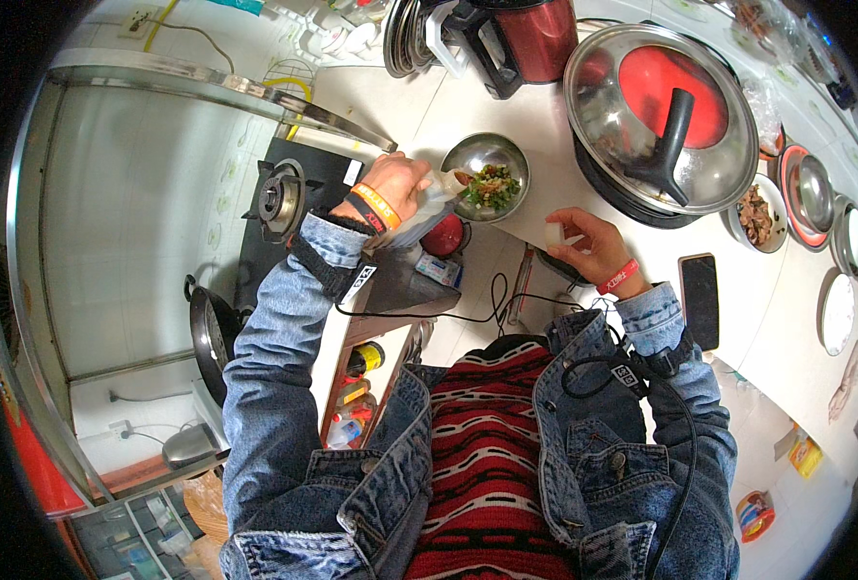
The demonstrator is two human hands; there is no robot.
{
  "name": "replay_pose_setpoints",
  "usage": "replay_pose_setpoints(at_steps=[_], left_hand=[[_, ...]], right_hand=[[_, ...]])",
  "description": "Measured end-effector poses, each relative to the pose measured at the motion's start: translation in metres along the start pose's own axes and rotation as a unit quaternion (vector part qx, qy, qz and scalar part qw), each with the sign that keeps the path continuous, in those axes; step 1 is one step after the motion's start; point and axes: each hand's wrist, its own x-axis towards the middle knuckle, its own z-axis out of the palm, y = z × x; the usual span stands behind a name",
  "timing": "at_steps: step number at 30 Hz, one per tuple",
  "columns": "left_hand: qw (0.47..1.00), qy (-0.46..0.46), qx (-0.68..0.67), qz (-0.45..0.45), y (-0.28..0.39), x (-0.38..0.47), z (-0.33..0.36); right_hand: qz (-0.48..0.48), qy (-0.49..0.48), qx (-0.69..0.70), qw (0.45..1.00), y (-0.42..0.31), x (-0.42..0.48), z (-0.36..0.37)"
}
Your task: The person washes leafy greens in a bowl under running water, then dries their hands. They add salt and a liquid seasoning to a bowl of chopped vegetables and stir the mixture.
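My left hand (393, 185) is closed round a translucent plastic bottle (440, 187), tilted with its mouth over the left rim of a small steel bowl (476, 150). Chopped green herbs with brown and pale bits (493, 187) lie in that bowl. Between the thumb and fingers of my right hand (592, 243) is a small white cap (554, 233), held right of and below the bowl. The bottle's lower part is partly hidden by my left hand and wrist.
A large pan with a glass lid (661, 123) stands right of the bowl, a red kettle (541, 43) behind it. A gas burner (282, 197) lies at left. A phone (699, 301), a bowl of cooked food (759, 214) and a white plate (838, 312) are on the right. A black cable (429, 316) hangs before me.
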Motion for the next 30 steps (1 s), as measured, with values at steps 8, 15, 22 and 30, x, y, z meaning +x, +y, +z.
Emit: replay_pose_setpoints(at_steps=[8, 15, 22, 30], left_hand=[[1.000, -0.009, 0.003, -0.005, 0.000, 0.001, 0.000], [1.000, 0.010, 0.009, -0.010, 0.001, -0.004, -0.001], [0.994, 0.067, -0.068, -0.044, -0.003, -0.013, -0.010], [0.950, 0.202, -0.222, -0.082, 0.016, -0.043, -0.033]], right_hand=[[-0.004, 0.002, 0.003, 1.000, 0.001, 0.000, 0.000], [0.003, -0.006, 0.010, 1.000, 0.002, 0.000, 0.001], [0.023, -0.023, 0.045, 0.998, 0.002, 0.005, 0.007], [0.051, -0.079, 0.191, 0.977, -0.029, 0.041, 0.019]])
